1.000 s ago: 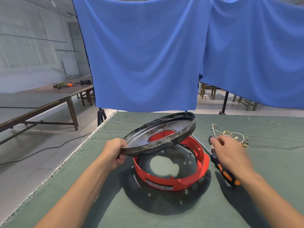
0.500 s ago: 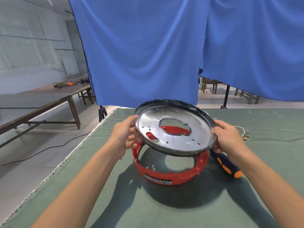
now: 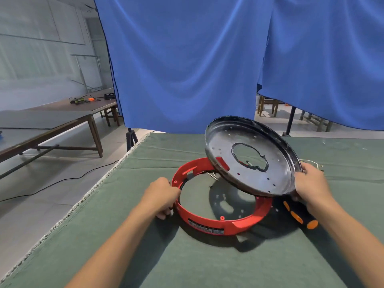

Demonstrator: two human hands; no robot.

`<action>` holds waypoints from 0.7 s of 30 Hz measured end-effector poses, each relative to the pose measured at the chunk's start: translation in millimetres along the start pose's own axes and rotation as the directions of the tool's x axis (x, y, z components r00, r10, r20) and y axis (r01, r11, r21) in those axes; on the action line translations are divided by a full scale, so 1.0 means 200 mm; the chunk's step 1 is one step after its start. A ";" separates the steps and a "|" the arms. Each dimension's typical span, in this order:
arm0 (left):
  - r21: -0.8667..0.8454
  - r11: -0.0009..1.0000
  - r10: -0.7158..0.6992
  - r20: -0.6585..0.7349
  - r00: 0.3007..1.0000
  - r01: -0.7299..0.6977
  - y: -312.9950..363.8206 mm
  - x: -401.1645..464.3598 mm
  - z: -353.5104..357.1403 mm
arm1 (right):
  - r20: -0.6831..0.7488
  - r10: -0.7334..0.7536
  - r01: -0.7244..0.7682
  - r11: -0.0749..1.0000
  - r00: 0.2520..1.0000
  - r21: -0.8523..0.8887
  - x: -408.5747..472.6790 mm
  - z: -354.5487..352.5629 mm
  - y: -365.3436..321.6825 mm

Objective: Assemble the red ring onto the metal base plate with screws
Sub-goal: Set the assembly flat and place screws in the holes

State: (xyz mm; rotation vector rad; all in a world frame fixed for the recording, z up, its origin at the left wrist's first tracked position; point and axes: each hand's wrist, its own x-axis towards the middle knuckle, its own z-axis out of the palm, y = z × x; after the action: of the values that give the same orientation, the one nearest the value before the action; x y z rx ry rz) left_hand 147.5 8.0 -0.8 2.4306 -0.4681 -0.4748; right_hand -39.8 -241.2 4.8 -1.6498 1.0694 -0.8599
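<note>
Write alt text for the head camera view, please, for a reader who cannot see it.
A person's right hand holds a round metal base plate tilted above a red ring lying on a green cloth-covered table, while the left hand grips the ring's left side. A black-and-orange screwdriver lies beside the ring.

The tilted round metal base plate (image 3: 252, 161) in my right hand (image 3: 311, 189) hid the far right stretch of the red plastic ring (image 3: 218, 223) and the shaft of the black screwdriver with orange spots (image 3: 299, 215). My left hand (image 3: 162, 196) covered the ring's left wall. The ring's label print was too small to read. Small metal bits under the plate stayed unclear.
</note>
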 end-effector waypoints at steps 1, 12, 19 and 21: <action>-0.021 1.000 0.016 -0.027 0.999 -0.017 0.01 0.00 0.00 | -0.003 0.028 -0.028 1.000 1.000 0.009 0.01 0.00 0.00; -0.752 0.614 0.159 -0.179 0.971 -0.239 0.10 -0.03 -0.09 | 0.069 0.139 -0.152 0.963 0.988 0.223 0.02 -0.04 -0.04; -0.866 0.499 0.098 0.029 0.995 -0.024 0.04 -0.01 -0.10 | 0.117 0.035 -0.061 0.972 0.992 0.226 0.00 -0.06 -0.08; -0.869 0.496 0.101 0.045 0.994 -0.011 0.04 0.00 -0.09 | 0.104 -0.004 -0.016 0.980 0.995 0.197 -0.01 -0.05 -0.08</action>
State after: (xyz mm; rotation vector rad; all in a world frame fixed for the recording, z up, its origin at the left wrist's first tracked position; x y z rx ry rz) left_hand 153.4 12.1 17.4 1.3827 -0.2345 -0.6070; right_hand -44.6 -239.2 23.5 -1.5073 0.8872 -0.8385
